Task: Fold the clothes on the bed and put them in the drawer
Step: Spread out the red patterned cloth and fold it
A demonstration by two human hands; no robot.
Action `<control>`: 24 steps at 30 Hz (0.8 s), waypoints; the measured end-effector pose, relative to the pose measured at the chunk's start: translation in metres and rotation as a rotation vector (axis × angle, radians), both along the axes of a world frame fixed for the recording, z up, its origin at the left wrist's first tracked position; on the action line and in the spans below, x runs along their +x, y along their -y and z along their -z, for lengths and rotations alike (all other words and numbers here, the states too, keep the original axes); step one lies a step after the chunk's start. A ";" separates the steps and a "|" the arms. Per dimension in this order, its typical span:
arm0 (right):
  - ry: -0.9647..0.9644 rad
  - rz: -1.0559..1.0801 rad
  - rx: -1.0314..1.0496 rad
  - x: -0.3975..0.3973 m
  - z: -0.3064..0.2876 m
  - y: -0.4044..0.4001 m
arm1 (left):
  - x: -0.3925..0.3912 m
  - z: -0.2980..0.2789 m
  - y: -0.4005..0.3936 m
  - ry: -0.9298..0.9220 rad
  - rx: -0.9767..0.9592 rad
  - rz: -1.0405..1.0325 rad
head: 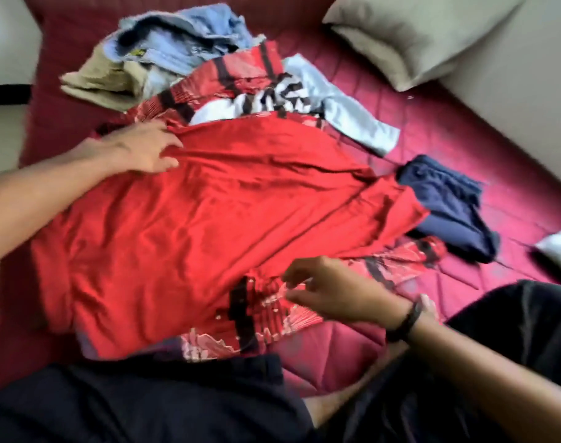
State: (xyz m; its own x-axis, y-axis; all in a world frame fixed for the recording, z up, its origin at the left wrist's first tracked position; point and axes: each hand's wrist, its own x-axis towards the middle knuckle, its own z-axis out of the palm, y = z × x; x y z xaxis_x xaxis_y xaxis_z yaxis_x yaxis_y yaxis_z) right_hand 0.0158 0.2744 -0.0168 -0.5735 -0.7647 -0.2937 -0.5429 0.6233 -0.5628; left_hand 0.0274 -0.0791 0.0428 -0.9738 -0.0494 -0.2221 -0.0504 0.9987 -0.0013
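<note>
A plain red garment [209, 203] lies spread and creased across the middle of the bed [484, 145], reaching toward its near edge where I sit. It is bright, smooth cloth with long wrinkles running across it. Under it shows a red patterned cloth [272, 314] with black bands and pale fan-like prints, peeking out at the near edge and again at the far side of the red garment.

My left hand [145, 148] rests on the garment's far left part, its fingers pinching a fold of the red cloth. My right hand [333, 292] hovers over the near edge, fingers loosely curled and spread; blur keeps me from telling whether they touch the patterned cloth.

Beyond, toward the bed's far edge, sit a heap of light blue denim [183, 33], a tan garment [103, 81] and a pale blue sleeve [352, 113]. A dark navy piece [448, 206] lies near the right edge. A beige pillow [416, 33] sits at the far right corner.
</note>
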 end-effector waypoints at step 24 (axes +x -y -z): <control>0.432 0.929 -0.103 -0.284 0.115 -0.144 | 0.181 0.086 -0.159 0.245 0.181 -0.385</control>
State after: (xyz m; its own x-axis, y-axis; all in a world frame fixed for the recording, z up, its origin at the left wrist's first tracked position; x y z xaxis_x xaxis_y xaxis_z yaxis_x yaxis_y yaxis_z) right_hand -0.2682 0.4184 -0.1313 -0.8125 -0.1064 -0.5732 0.3900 0.6316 -0.6700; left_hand 0.2086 0.0799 -0.0431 -0.8104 -0.3355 -0.4803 -0.4363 0.8927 0.1127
